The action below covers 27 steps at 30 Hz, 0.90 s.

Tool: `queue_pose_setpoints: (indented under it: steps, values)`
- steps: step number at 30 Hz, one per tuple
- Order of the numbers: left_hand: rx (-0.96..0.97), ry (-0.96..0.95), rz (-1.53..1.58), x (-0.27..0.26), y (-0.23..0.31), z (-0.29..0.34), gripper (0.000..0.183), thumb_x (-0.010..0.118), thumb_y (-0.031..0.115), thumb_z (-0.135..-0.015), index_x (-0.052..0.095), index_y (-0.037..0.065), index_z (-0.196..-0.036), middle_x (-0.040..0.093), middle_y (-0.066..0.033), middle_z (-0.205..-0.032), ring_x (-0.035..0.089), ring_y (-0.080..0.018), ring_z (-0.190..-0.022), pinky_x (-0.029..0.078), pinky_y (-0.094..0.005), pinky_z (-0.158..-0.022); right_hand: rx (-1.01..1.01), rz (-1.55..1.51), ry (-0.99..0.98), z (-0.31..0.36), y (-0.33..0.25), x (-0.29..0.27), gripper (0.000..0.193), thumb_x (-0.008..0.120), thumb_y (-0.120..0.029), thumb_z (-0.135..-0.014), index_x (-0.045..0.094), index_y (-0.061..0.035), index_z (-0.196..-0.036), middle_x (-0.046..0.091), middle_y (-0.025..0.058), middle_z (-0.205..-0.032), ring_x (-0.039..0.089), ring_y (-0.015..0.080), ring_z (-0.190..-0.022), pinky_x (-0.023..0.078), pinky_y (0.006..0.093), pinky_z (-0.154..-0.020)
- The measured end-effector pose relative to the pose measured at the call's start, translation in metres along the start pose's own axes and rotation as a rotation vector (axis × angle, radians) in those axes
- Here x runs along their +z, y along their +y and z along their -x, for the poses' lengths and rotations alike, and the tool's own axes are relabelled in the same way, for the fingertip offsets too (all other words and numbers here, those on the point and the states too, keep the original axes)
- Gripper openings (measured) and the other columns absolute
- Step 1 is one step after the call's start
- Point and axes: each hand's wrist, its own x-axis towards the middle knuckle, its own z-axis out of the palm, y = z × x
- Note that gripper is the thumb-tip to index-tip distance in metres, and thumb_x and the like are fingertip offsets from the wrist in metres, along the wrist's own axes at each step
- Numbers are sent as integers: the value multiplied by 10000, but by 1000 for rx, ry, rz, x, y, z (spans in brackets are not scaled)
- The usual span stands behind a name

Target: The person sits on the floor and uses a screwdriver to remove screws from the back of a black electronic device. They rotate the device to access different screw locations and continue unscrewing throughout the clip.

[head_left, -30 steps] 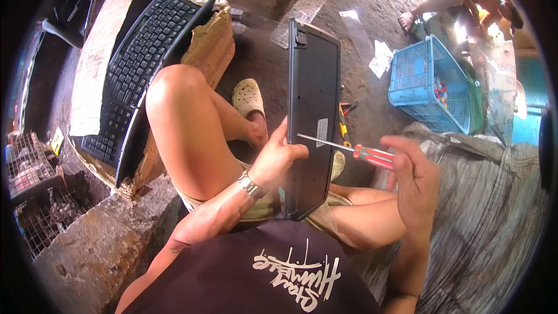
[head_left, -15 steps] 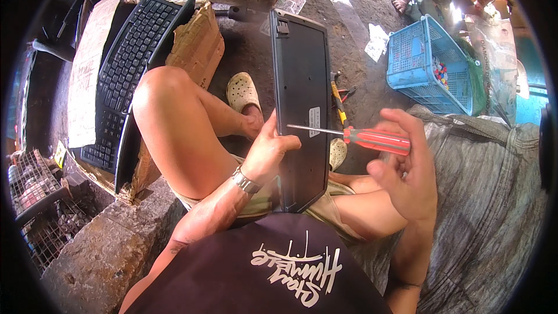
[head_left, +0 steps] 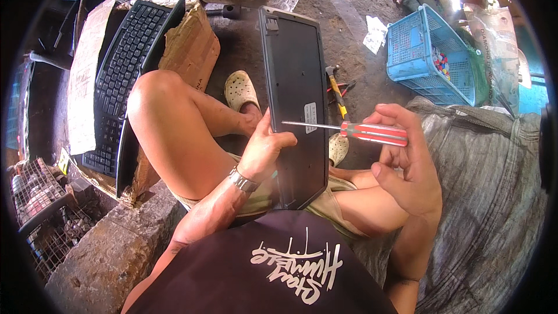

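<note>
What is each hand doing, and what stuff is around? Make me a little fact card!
Left hand: grips the black panel by its edge
Right hand: loosely at the handle of the red screwdriver, thumb apart
Screwdriver tip: in front of the panel; touching unclear
On cardboard box: black keyboard
On floor: yellow-and-black tool, blue crate

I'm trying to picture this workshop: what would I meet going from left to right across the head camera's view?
Wire basket → keyboard → left hand → black panel → yellow-handled tool → screwdriver handle → right hand.
</note>
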Motion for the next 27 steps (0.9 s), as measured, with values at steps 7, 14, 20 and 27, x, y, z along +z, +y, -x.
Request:
queue_pose_setpoints:
  steps: [7, 14, 20, 27]
  values:
    - [-7, -23, -20, -1, -1, -1, 646, 640, -129, -863, 487, 8, -1475, 672, -33, -1088, 669, -133, -944, 547, -290, -826, -20, -9, 31, -1, 0, 7, 746, 721, -49, -964, 402, -76, -1638, 668, 62, -1152, 598, 32, -828, 452, 176, -659]
    - [33, -37, -13, -6, -6, -2, 609, 679, -107, -883, 492, 0, -1453, 661, 2, -992, 654, -84, -869, 522, -242, -775, 164, -84, 134, -4, 0, 11, 692, 720, -63, -970, 435, -66, -1601, 695, 72, -1090, 618, 46, -791, 485, 179, -593]
    - [-7, 10, 1, -2, -3, 0, 693, 668, -129, -869, 487, 61, -1511, 660, -6, -1047, 647, -99, -903, 523, -249, -800, 108, -20, 165, 3, 4, 11, 360, 657, -78, -1046, 591, -29, -1396, 702, 50, -952, 597, 33, -737, 447, 167, -529]
    - [-8, 13, 0, 2, 1, 2, 696, 642, -150, -840, 519, 76, -1486, 661, -21, -1119, 651, -131, -941, 528, -276, -820, -189, -178, 554, -3, 25, 17, 141, 665, -97, -1058, 625, -24, -1171, 749, 86, -974, 639, 87, -764, 494, 228, -650]
